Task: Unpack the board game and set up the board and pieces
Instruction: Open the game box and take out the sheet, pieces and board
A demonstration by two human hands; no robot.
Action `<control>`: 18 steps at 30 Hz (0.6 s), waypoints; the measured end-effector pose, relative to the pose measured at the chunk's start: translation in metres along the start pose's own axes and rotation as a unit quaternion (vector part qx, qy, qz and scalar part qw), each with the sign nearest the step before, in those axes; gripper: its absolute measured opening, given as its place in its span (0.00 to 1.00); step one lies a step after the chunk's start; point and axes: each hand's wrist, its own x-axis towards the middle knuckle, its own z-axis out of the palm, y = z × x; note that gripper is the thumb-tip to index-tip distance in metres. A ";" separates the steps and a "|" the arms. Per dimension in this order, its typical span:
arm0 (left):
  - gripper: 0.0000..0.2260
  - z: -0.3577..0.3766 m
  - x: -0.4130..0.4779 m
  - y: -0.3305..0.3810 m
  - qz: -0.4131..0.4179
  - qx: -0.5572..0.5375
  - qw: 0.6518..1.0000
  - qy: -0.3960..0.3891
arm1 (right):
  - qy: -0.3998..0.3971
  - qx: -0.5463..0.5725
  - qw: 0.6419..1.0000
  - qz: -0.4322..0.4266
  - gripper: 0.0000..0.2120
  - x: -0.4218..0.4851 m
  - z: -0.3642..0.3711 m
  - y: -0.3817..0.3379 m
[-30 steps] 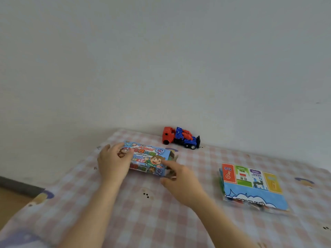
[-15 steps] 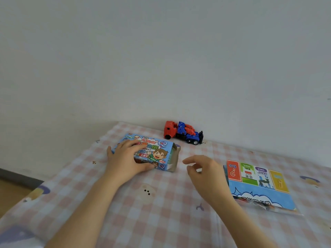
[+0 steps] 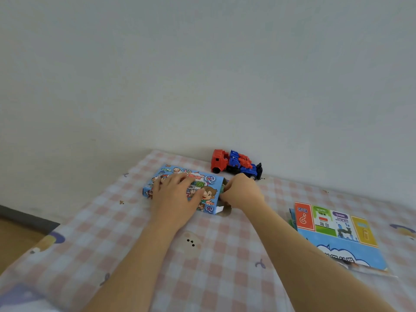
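A blue cartoon-printed game box lies flat on the pink checked cloth, its right end flap open. My left hand presses flat on the lid, fingers spread. At the open end my right hand has its fingers curled around something green that sticks out of the box; what that green thing is stays mostly hidden. The folded game board, in a clear wrapper, lies to the right.
A red and blue toy truck stands against the white wall just behind the box. The cloth-covered surface ends at the left, where a floor strip shows below.
My right hand moved left from near the folded board to the box's open end and closed on something green there. My left hand stayed pressed on the lid.
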 end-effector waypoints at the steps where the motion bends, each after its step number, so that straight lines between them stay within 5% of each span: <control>1: 0.25 0.002 0.000 -0.001 0.004 0.001 1.000 0.003 | -0.001 0.003 1.000 0.007 0.08 0.003 0.001 -0.001; 9: 0.22 0.002 0.000 -0.002 0.007 -0.015 1.000 0.007 | -0.071 0.149 0.986 0.027 0.24 0.001 -0.003 0.004; 18: 0.21 0.004 -0.001 -0.002 0.011 -0.034 0.999 0.017 | -0.089 0.100 0.989 0.059 0.09 0.007 -0.005 -0.003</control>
